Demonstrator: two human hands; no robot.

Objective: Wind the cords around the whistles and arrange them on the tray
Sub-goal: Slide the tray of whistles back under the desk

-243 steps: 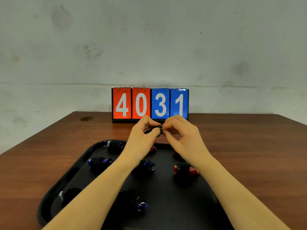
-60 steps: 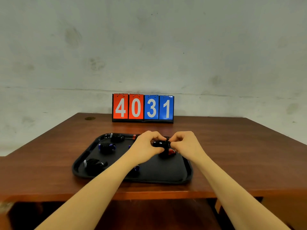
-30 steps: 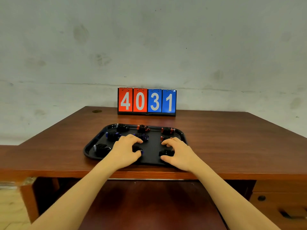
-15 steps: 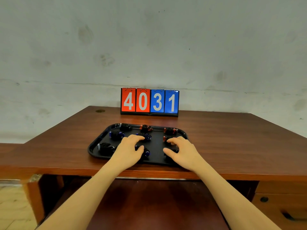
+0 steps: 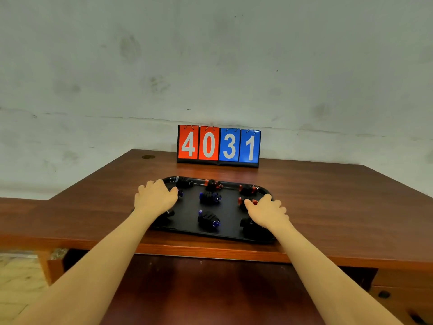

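Both hands had drifted outward from the middle of the tray to its side edges since half a second earlier, and the tray itself looked unshifted on the counter. The left hand lay over the tray's left rim with fingers relaxed and loosely spread, holding nothing; the right hand lay likewise at the right rim, its fingertips close to a red whistle. Whether either palm actually pressed the rim was hard to tell from this angle.

The whistles sat inside the tray in rough rows of three, each wrapped in its dark cord: a blue one at centre, another blue one nearer the person, red ones along the far right. That spacing suggested the winding and arranging were finished, and the hands flanked the tray probably to square or steady it. A scoreboard reading 4031 stood behind, against the wall.
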